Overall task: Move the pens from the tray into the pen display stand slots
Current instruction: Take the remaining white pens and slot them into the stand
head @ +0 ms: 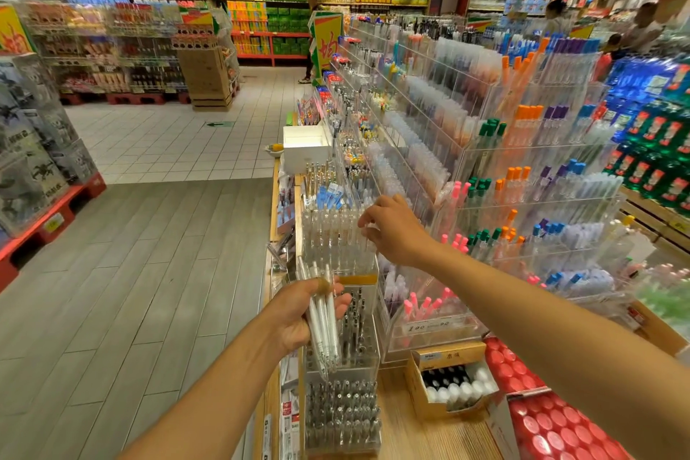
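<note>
The pens [324, 314] were a small bundle of slim white and clear plastic sticks, held upright-ish in the left hand [298, 314] just in front of the clear pen display stand [338, 246]. They looked light, stiff and smooth, likely to slide against one another, so each seemed best pinched singly near its upper end and dropped tip-down into a slot. The left hand was curled round the bundle, thumb across it. The right hand [392, 228] reached over the stand's top row, its fingertips pinching what seemed a pen there; motion blur hid the detail. No tray could be made out.
</note>
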Demonstrator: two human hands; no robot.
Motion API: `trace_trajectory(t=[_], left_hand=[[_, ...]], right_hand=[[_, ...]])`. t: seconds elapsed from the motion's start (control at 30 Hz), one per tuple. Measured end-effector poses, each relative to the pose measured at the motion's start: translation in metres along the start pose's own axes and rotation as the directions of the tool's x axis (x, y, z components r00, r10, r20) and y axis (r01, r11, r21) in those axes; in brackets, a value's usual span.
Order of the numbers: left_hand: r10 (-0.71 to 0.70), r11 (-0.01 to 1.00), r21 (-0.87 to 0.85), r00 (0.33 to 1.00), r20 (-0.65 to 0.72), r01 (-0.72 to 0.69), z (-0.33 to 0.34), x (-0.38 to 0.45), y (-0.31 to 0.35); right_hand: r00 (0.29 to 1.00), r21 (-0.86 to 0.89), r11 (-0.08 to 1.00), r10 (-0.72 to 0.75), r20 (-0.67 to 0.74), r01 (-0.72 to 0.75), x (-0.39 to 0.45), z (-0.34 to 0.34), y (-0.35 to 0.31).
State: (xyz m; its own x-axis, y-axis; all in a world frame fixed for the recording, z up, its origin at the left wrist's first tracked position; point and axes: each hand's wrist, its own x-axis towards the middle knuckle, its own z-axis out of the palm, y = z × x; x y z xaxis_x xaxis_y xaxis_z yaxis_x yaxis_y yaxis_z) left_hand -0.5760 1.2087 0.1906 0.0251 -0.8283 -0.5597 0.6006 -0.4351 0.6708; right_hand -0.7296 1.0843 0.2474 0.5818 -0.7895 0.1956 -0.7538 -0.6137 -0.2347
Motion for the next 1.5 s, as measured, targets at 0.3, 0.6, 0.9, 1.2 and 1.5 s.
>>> trace_trajectory(t=[0.3, 0.6, 0.9, 1.2, 1.5], left_hand=[[0.062, 0.997, -0.061, 0.984, 0.166, -0.053, 0.005, -0.005, 0.001], [0.092, 0.994, -0.070, 0.976, 0.197, -0.080, 0.009, -0.010, 0.001], [0.091, 0.992, -0.098, 0.989, 0.113, -0.080, -0.002, -0.011, 0.000], [0.039, 0.998, -0.055, 0.999, -0.012, -0.039, -0.007, -0.004, 0.002], [-0.008, 0.999, -0.052, 0.999, -0.046, 0.005, -0.015, -0.003, 0.003]], right_hand=[[0.987, 0.575, 0.817, -0.053, 0.150, -0.043, -0.027, 0.009, -0.018], [0.918, 0.872, 0.358, -0.089, 0.387, -0.332, -0.032, 0.015, -0.016], [0.971, 0.925, 0.305, 0.134, 0.196, -0.229, -0.020, -0.015, -0.005], [0.971, 0.612, 0.791, 0.135, -0.199, 0.016, -0.008, -0.032, -0.022], [0.985, 0.337, 0.941, 0.052, -0.166, 0.007, 0.003, -0.015, -0.021]])
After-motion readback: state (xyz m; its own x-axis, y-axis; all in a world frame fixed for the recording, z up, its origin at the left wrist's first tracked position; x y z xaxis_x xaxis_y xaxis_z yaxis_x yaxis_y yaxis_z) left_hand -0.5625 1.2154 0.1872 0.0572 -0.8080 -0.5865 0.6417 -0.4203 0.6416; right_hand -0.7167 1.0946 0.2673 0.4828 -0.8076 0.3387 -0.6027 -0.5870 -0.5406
